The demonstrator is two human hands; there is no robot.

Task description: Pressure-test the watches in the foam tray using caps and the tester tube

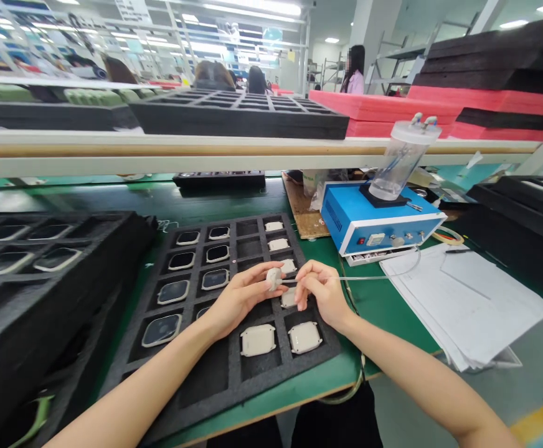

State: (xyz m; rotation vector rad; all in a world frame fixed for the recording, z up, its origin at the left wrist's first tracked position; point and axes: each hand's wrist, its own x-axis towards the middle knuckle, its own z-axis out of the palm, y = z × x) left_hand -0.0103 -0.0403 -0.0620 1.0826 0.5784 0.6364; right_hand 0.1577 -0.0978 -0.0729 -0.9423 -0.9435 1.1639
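Note:
My left hand (248, 289) pinches a small off-white watch case (274, 278) over the middle of a black foam tray (234, 376). Close beside it on the right, my right hand (322, 291) is closed around the end of a thin clear tube (369, 277), which points at the case; the tip is too small to make out. Below the hands, the tray's right columns carry off-white watch cases (258, 340), some partly covered by my fingers. Watch cases with dark screens (173, 291) lie in its left columns, one partly behind my left forearm.
The tube leads to a blue machine (378, 218) with a clear cylinder (395, 165) on top. Papers (467, 305) lie at right. Stacked foam trays (89, 261) stand at left. A shelf edge (234, 165) crosses ahead, holding black and red foam (365, 106). Other people are far back.

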